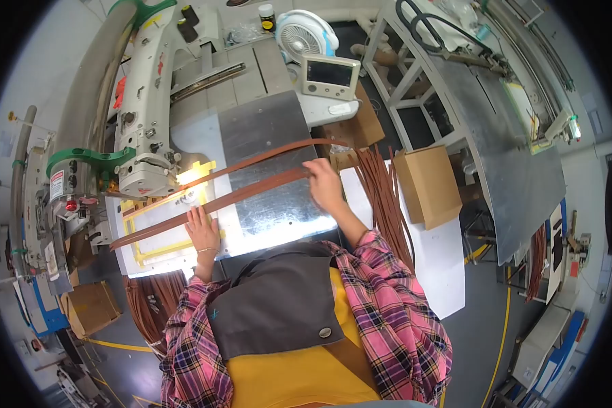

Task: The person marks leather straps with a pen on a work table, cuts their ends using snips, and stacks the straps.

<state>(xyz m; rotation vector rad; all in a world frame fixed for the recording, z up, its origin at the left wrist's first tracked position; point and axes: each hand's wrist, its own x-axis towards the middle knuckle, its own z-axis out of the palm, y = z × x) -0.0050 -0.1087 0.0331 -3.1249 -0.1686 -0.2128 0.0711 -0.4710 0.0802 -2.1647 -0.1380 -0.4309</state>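
A long brown strap runs slantwise across the white plate and the metal table in front of me. My right hand has its fingers closed on the strap's right end. Lying flat with fingers stretched, my left hand rests on the white plate, its fingertips at the strap's near edge. Behind it, a second brown strap stretches from under the sewing machine head toward the right. Yellow tape marks a frame on the plate, partly covered by the strap.
A bundle of brown straps hangs over the right side beside an open cardboard box. More straps hang below the table at left. A control screen and a fan stand at the back.
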